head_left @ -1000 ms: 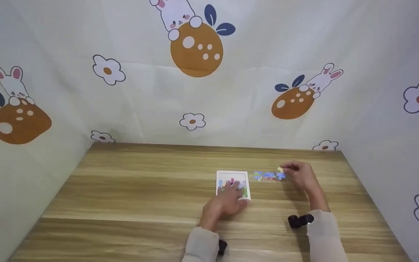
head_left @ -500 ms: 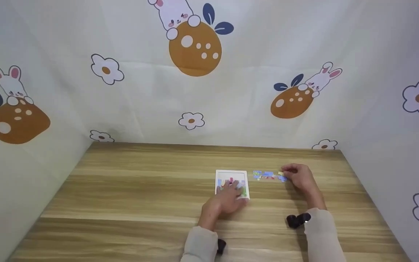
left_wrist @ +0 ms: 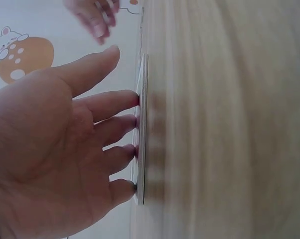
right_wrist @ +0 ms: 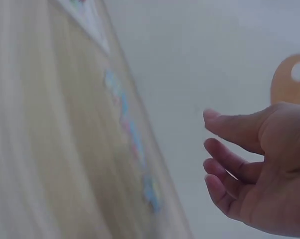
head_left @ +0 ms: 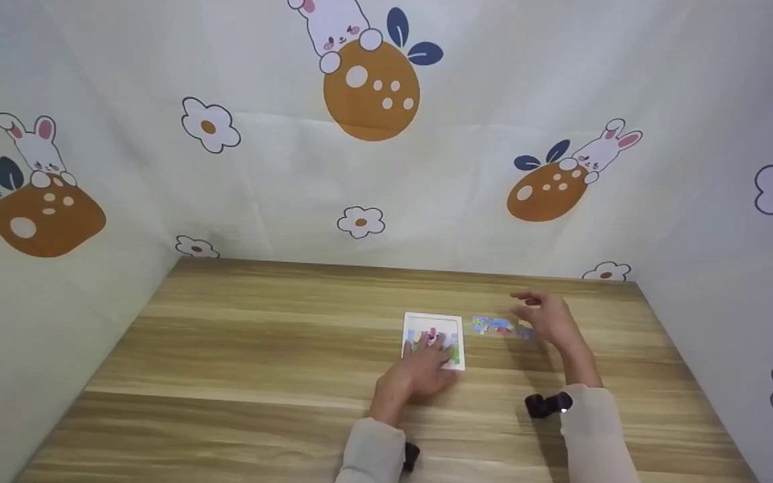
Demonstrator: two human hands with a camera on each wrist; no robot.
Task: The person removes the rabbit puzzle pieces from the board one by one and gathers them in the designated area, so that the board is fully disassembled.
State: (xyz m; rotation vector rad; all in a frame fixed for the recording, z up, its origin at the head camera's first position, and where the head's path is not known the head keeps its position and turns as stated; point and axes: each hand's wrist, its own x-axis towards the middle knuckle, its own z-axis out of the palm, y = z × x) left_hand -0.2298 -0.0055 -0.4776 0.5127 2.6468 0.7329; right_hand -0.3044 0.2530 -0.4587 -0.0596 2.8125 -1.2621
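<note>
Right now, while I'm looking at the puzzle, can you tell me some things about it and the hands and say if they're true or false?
1. The left hand is touching the puzzle tray. True.
2. The loose pieces are all on the left side of the tray. False: they lie to the right of it.
3. The right hand is pinching a piece. False: it is lifted off the table and holds nothing.
4. A bunny is printed on the cloth behind the table. True.
5. The tray is filled right up to the top. False: its upper part is bare.
6. Both arms have light-coloured sleeves. True.
</note>
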